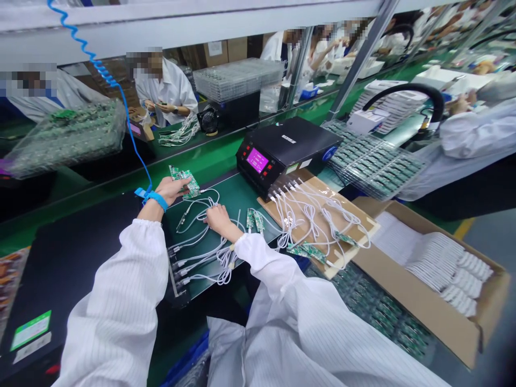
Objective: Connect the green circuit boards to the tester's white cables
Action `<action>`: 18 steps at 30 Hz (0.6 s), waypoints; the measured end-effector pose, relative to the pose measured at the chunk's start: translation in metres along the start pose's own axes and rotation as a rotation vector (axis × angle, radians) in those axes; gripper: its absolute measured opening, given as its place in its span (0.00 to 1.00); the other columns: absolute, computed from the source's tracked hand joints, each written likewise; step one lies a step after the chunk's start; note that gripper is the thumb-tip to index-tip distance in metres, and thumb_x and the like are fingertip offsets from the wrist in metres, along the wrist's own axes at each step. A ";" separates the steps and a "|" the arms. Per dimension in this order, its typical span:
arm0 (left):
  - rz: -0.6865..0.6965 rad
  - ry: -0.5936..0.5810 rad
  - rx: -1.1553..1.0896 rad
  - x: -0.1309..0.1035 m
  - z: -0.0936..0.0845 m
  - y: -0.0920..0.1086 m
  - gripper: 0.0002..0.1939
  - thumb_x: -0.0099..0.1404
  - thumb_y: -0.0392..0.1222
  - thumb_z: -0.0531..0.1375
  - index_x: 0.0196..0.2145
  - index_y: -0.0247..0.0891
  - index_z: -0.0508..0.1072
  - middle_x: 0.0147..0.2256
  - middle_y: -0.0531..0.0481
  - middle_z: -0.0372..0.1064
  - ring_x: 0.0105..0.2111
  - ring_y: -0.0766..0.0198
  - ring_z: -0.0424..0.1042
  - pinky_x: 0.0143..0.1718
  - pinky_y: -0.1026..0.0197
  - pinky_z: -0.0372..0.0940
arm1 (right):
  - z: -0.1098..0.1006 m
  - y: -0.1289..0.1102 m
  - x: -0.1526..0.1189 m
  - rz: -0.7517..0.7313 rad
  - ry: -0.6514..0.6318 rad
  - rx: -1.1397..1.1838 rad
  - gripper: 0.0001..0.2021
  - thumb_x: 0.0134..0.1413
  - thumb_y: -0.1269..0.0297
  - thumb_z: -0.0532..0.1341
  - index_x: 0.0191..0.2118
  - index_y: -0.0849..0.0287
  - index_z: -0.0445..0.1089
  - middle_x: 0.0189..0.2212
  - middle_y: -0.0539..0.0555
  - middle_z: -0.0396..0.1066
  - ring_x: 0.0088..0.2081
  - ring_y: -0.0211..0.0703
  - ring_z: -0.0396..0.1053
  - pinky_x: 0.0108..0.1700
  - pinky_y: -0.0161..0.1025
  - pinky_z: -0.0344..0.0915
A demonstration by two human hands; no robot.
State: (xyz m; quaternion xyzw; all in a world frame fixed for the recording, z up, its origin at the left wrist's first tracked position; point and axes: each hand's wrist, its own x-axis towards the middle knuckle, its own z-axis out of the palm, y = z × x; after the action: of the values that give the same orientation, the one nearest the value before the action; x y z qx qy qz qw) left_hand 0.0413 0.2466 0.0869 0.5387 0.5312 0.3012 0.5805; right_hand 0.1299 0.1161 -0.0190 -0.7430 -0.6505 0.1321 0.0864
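Green boards (192,188) sit in the left hand (171,191), held above the far side of the worktop (231,191). Its fingers are clamped on them, thumb on top. Blue wristband (160,201) on that wrist, with a coiled blue cord (131,126) running up from it past the white shelf (201,24).

The right hand (219,219) is low over the worktop, among white cables (226,266). Its fingers are bent and close to a cable; whether they grip it, I cannot tell. At the left, these cables plug into ports along the edge of a black box (92,252) that carries a green label (31,329). Just right of the right hand, 2 small circuits (255,220) lie side by side on the worktop.

Beyond them stands a black tester (290,142), its magenta screen (257,160) lit. More white leads (312,217) run from its front onto a brown sheet (318,184), where further circuits lie at the near edge.

To the right, an open carton (423,314) holds rows of white pieces (437,258). Clear trays (379,161) of green circuits stand beside the tester. Across the line, a co-worker (169,80) in white holds a small object in both hands.
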 end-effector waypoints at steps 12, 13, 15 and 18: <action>0.029 0.004 -0.006 0.001 -0.003 -0.002 0.20 0.43 0.32 0.79 0.26 0.35 0.72 0.26 0.50 0.72 0.28 0.63 0.72 0.38 0.55 0.75 | -0.006 0.004 0.008 -0.113 -0.064 -0.045 0.11 0.69 0.69 0.60 0.51 0.65 0.78 0.53 0.69 0.77 0.60 0.58 0.70 0.62 0.51 0.63; 0.029 0.002 -0.006 0.001 -0.003 -0.002 0.20 0.43 0.32 0.79 0.26 0.35 0.72 0.26 0.50 0.73 0.29 0.62 0.72 0.39 0.54 0.75 | -0.007 0.003 0.008 -0.119 -0.066 -0.052 0.12 0.68 0.71 0.60 0.51 0.66 0.78 0.53 0.69 0.77 0.61 0.59 0.69 0.62 0.52 0.62; 0.028 -0.003 -0.008 -0.001 -0.003 -0.001 0.19 0.44 0.32 0.79 0.26 0.35 0.72 0.26 0.49 0.73 0.30 0.61 0.73 0.41 0.51 0.74 | -0.008 0.003 0.007 -0.122 -0.069 -0.062 0.13 0.68 0.71 0.60 0.52 0.67 0.77 0.54 0.69 0.76 0.62 0.60 0.68 0.63 0.53 0.62; 0.028 -0.006 -0.010 -0.002 -0.002 0.000 0.17 0.47 0.30 0.78 0.26 0.35 0.73 0.26 0.49 0.74 0.30 0.61 0.72 0.42 0.50 0.73 | -0.009 0.002 0.005 -0.121 -0.062 -0.066 0.15 0.68 0.67 0.59 0.53 0.69 0.77 0.55 0.71 0.75 0.62 0.62 0.67 0.63 0.54 0.63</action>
State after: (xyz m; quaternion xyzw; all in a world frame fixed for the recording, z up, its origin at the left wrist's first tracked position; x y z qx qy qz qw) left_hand 0.0385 0.2450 0.0875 0.5439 0.5205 0.3103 0.5804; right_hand 0.1351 0.1213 -0.0114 -0.7001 -0.7007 0.1281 0.0493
